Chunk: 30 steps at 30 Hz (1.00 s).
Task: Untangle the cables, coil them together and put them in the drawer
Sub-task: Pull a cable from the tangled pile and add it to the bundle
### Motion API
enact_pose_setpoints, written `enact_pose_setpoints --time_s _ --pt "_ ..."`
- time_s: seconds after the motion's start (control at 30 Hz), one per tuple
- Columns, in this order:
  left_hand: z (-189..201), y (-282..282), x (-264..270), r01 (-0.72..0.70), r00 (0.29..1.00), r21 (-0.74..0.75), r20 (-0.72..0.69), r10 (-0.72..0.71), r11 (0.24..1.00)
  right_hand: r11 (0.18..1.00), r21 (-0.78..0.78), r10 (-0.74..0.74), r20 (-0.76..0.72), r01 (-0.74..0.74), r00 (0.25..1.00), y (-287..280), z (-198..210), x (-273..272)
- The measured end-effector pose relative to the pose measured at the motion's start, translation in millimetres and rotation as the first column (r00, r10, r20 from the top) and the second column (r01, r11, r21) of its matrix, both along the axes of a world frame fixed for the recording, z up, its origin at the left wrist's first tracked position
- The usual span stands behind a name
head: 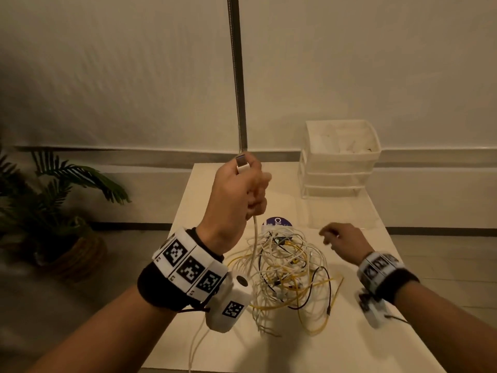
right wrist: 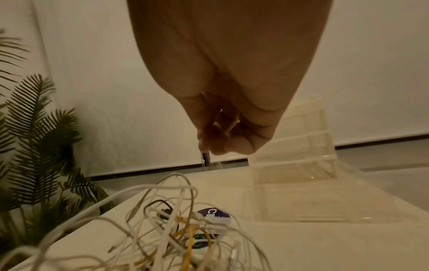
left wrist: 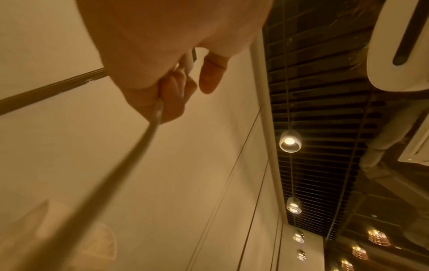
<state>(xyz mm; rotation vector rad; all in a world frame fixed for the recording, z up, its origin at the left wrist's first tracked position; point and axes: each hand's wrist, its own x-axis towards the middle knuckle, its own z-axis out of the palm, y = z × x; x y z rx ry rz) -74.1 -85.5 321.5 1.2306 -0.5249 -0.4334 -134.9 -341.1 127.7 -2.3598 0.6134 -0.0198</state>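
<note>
A tangle of white, yellow and black cables (head: 285, 275) lies in the middle of the white table (head: 355, 345). My left hand (head: 242, 189) is raised above its left side. It grips one white cable (left wrist: 144, 143) whose USB plug (head: 242, 162) sticks out above the fist; the cable hangs down into the heap. My right hand (head: 338, 236) hovers low just right of the tangle (right wrist: 185, 229), fingers loosely curled, with nothing seen in them. The translucent drawer unit (head: 341, 157) stands at the table's back right, its drawers pushed in.
A round purple label (head: 277, 222) lies on the table behind the tangle. A potted palm (head: 53, 211) stands on the floor to the left. A dark vertical strip (head: 238, 76) runs up the pale wall behind. One white cable hangs over the table's front edge.
</note>
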Motion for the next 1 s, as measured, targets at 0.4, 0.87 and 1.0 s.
enact_pose_setpoints --time_s 0.4,0.87,1.0 --pt "-14 -12 -2 -0.124 0.992 0.039 -0.017 0.125 0.992 0.956 0.016 0.284 -0.320 -0.294 0.904 7 -65 115" --pt "-17 -37 16 -0.203 0.973 0.089 -0.092 0.211 0.975 0.873 -0.100 0.389 -0.447 -0.477 0.806 16 -80 110" --pt "-17 -39 35 -0.145 0.976 0.075 -0.153 0.155 0.987 0.969 0.122 0.235 -0.160 -0.217 0.959 -7 -55 105"
